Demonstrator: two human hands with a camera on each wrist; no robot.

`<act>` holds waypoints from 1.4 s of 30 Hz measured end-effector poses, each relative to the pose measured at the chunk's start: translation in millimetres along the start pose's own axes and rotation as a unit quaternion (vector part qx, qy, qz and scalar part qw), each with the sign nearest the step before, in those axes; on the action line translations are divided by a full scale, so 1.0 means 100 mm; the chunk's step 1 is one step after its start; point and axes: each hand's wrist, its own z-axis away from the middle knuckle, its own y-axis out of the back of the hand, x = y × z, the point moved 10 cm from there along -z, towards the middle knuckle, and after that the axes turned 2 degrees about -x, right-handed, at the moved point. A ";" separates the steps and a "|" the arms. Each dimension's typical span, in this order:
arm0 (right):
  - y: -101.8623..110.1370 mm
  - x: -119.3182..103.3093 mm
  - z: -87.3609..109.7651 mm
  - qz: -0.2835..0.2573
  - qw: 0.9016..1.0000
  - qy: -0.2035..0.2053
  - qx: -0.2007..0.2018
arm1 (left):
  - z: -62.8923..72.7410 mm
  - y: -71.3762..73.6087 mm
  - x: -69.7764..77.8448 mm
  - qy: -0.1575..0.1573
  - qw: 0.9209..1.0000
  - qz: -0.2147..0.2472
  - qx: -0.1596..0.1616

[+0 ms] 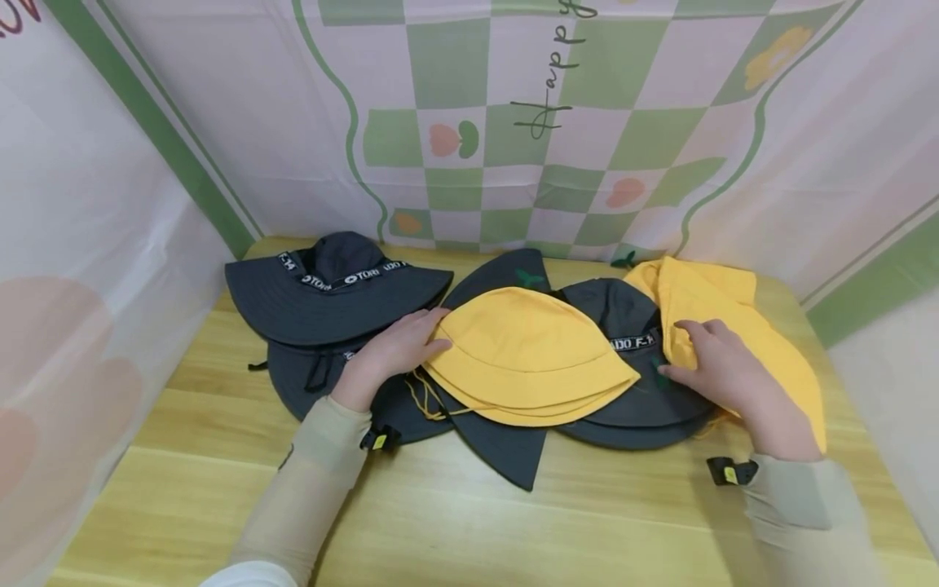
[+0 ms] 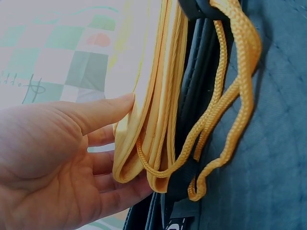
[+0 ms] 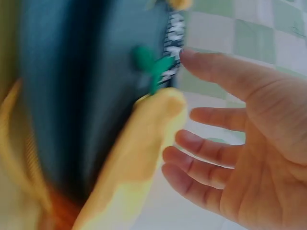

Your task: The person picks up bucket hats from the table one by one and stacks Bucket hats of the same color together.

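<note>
"Yellow hat [image 1: 528,342]: where is it?"

"Mid-counter [image 1: 477,522], on a dark hat [image 1: 506,452]. Left grip [image 1: 399,350] pinches its edge; right grip [image 1: 722,367] is spread, beside the crumpled yellow hat [image 1: 778,334]."

"Which step?"

"Taking hold, I'd judge. Lifting would call for the right grip closing on the opposite brim corner."

"Any room?"

"Bare counter toward the person; neighbouring dark hats [image 1: 337,310] crowd sideways moves."

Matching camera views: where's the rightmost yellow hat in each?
Head: rightmost yellow hat sits right of centre, by the right hand.
Left wrist: not in it; the yellow stack there is the central one, in the left hand.
Right wrist: lower, left of centre, left of the fingers.
Shared landmark: green-and-white checkered cloth.
</note>
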 end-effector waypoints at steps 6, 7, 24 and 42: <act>-0.13 0.16 0.03 0.030 0.999 -0.026 -0.009 | 0.01 0.01 0.00 -0.002 1.000 -0.004 0.002; -0.15 0.17 0.04 0.036 0.999 -0.029 -0.009 | 0.01 0.01 0.00 -0.002 1.000 -0.004 0.002; -0.06 0.08 0.13 0.065 0.989 0.038 0.128 | -0.02 -0.01 0.00 -0.003 1.000 -0.002 -0.005; 0.43 0.54 0.30 -0.038 0.963 -0.093 0.249 | -0.01 -0.03 -0.02 0.004 1.000 -0.008 -0.005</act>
